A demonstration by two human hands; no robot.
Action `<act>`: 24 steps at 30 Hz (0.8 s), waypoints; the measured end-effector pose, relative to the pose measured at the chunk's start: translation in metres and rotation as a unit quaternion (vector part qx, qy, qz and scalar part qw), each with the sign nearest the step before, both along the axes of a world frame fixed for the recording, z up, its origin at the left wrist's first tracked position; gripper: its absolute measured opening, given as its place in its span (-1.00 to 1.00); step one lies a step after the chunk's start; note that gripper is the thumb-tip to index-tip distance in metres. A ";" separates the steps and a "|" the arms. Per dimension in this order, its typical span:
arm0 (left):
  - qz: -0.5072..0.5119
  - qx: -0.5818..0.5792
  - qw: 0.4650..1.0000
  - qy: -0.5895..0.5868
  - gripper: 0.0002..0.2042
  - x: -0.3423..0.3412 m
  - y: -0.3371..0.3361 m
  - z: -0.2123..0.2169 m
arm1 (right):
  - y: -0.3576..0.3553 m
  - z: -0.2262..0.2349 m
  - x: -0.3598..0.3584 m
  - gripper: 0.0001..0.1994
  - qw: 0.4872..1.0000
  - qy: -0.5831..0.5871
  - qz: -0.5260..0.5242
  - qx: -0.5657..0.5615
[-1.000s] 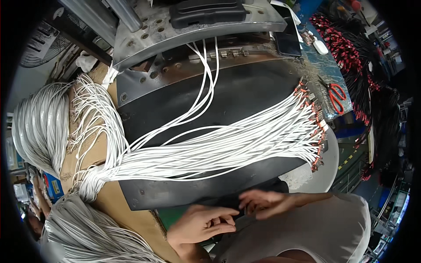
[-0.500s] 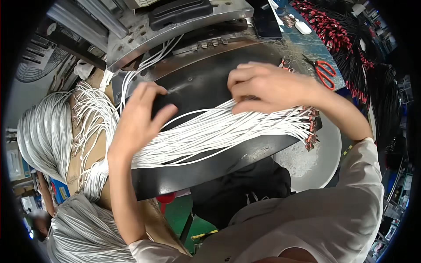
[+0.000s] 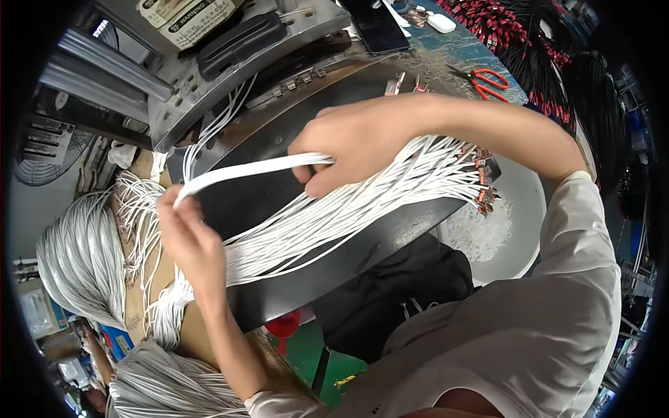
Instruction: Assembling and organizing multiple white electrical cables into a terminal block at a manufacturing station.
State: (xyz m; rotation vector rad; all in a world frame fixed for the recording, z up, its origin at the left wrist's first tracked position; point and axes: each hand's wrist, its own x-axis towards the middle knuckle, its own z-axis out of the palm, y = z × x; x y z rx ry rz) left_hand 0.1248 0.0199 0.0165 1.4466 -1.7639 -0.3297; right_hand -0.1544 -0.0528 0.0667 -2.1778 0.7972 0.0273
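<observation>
Between my two hands stretches a thin bundle of white cables point(image 3: 254, 167), raised in a shallow arch above a black sheet point(image 3: 306, 299). My left hand point(image 3: 191, 233) pinches its left end with the fingers closed. My right hand point(image 3: 352, 143) is wrapped round the bundle farther right, its fingers partly hidden behind the hand. Below lies a larger bunch of white cables point(image 3: 313, 233), passing under my left wrist. Orange-brown connector ends point(image 3: 483, 177) fan out at the bunch's right end.
A metal machine plate with a black handle point(image 3: 244, 45) stands at the back left, with several white cables running under it. Red-handled snips point(image 3: 491, 83), a phone point(image 3: 373, 26) and a small white case point(image 3: 441, 23) lie back right. A pale basin point(image 3: 523, 240) holds clear scraps. Grey cable coils point(image 3: 80, 258) sit left; another person point(image 3: 97, 355) is beyond.
Both hands have closed on a thin bundle of white cables, now lifted off the larger bunch. My right hand moved left; the left moved slightly left and down. The whole view has shifted.
</observation>
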 end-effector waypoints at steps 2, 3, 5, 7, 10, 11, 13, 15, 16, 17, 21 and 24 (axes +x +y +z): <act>0.110 -0.020 0.978 0.176 -0.91 0.007 -0.002 -0.003 | -0.006 0.022 -0.009 -0.73 0.992 0.118 -0.025 -0.027; 0.063 0.004 0.995 0.076 -0.90 -0.001 0.000 -0.004 | -0.021 0.029 -0.024 -0.74 0.986 0.155 -0.039 -0.045; -0.021 0.050 0.990 -0.127 -0.87 -0.015 0.005 -0.003 | -0.047 0.038 -0.054 -0.73 0.945 0.287 0.002 -0.155; -0.070 0.008 0.987 -0.143 -0.85 -0.026 0.001 -0.008 | -0.056 0.029 -0.070 -0.72 0.966 0.234 0.041 -0.105; -0.159 -0.077 0.967 -0.186 -0.80 -0.028 -0.005 -0.016 | -0.057 -0.004 -0.065 -0.70 0.986 0.114 0.123 -0.008; -0.104 -0.052 0.991 -0.065 -0.78 -0.023 -0.003 -0.018 | -0.048 -0.016 -0.044 -0.68 0.994 0.069 0.081 0.007; 0.002 0.002 0.984 0.180 -0.75 -0.016 -0.005 -0.022 | -0.045 -0.024 -0.038 -0.65 0.999 0.022 0.036 0.021; -0.028 0.116 0.967 0.224 -0.74 -0.002 -0.015 0.003 | -0.043 -0.024 -0.055 -0.64 0.990 -0.018 -0.037 0.134; -0.052 0.228 0.935 0.266 -0.74 0.006 -0.020 0.020 | -0.043 -0.023 -0.067 -0.63 0.979 -0.036 -0.072 0.188; -0.076 0.337 0.888 0.303 -0.73 0.007 -0.023 0.029 | -0.041 -0.016 -0.084 -0.63 0.979 -0.035 -0.077 0.186; -0.398 0.460 0.747 0.269 -0.69 -0.046 -0.056 0.040 | -0.059 0.017 -0.151 -0.58 0.965 -0.121 -0.143 0.182; -0.397 0.478 0.713 0.326 -0.74 -0.150 -0.048 0.039 | -0.072 0.007 -0.162 -0.53 0.957 -0.156 -0.134 0.206</act>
